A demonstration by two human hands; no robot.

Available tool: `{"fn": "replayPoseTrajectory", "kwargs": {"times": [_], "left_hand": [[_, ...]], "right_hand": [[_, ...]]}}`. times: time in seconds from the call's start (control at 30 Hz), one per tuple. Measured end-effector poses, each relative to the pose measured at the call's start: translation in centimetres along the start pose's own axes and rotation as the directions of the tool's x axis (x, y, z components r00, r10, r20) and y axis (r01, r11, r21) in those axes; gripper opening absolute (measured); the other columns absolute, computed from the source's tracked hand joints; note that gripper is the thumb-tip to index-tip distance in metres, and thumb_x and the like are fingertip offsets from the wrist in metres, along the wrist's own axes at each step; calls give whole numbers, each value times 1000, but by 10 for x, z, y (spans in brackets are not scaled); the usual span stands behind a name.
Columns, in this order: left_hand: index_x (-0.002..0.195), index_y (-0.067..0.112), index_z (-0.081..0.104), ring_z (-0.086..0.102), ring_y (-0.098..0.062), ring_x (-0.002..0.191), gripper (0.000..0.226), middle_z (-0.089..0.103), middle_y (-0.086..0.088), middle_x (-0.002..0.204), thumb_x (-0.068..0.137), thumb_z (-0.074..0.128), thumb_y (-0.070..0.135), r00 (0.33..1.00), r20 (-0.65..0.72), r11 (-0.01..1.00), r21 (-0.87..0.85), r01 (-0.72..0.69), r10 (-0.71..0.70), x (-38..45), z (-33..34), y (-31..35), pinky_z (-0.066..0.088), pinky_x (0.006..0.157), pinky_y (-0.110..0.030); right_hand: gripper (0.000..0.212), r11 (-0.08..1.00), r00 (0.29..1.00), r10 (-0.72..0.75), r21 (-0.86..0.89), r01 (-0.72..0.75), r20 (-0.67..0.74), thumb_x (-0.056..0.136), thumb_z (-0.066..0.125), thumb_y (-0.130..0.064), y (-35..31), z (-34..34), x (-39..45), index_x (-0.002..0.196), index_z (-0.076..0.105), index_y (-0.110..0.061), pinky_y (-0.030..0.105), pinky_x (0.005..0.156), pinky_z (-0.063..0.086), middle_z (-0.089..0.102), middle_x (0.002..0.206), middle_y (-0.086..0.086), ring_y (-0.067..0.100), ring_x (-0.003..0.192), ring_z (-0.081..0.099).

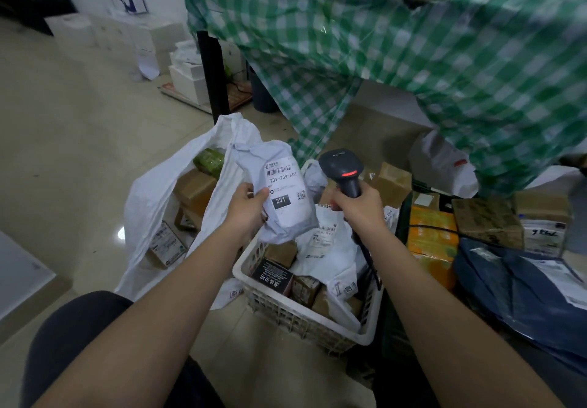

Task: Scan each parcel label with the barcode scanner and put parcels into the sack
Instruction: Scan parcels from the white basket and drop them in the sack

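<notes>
The left hand (pixel 246 207) grips the grey parcel (pixel 279 191) upright, label (pixel 284 186) facing up; the barcode scanner (pixel 343 171) — clamped in the right hand (pixel 360 209) — sits just right, the sack (pixel 178 191) left of that grip.

beige tiled floor (pixel 79 128), green checked tablecloth (pixel 413 42)
</notes>
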State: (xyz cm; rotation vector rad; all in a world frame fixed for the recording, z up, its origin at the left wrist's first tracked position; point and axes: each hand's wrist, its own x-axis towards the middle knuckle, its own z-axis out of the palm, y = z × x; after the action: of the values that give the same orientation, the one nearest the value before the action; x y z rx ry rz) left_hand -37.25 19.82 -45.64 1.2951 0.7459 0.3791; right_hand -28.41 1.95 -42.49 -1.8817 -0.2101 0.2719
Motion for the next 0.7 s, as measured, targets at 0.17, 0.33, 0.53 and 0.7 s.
{"fn": "replayPoseTrajectory", "kwargs": {"times": [0.17,0.33,0.53,0.7], "left_hand": [[106,7,43,60,-29,96,10,58,-13,107,101,47,15,1000,13,998,59,-8,7,5,-2,12,51,85,-44],[109,7,43,62,-23,90,12,61,-6,97,100,47,15,999,31,1000,3,-28,28,-3,1,21,51,86,-42],[114,7,45,63,-20,89,17,63,-2,96,101,47,17,997,44,998,-4,-58,58,-12,-1,26,51,88,-43],[114,6,45,63,-24,93,18,63,-8,103,100,48,16,998,31,998,-8,-61,62,-14,-6,29,51,92,-47]], "right_hand": [[8,999,988,49,-2,-49,146,85,67,-19,-19,-6,-20,86,63,-12,25,47,40,65,67,5,15,43,56],[19,998,966,38,-54,-25,254,83,68,-21,-30,-1,-42,78,65,-3,28,50,42,64,63,10,19,45,56],[18,997,972,16,-83,4,235,82,65,-19,-38,1,-52,70,61,-6,26,51,43,61,60,8,15,42,56],[17,997,971,21,-83,-1,238,80,65,-18,-39,1,-56,68,61,-6,30,53,44,59,58,8,17,43,56]]}}
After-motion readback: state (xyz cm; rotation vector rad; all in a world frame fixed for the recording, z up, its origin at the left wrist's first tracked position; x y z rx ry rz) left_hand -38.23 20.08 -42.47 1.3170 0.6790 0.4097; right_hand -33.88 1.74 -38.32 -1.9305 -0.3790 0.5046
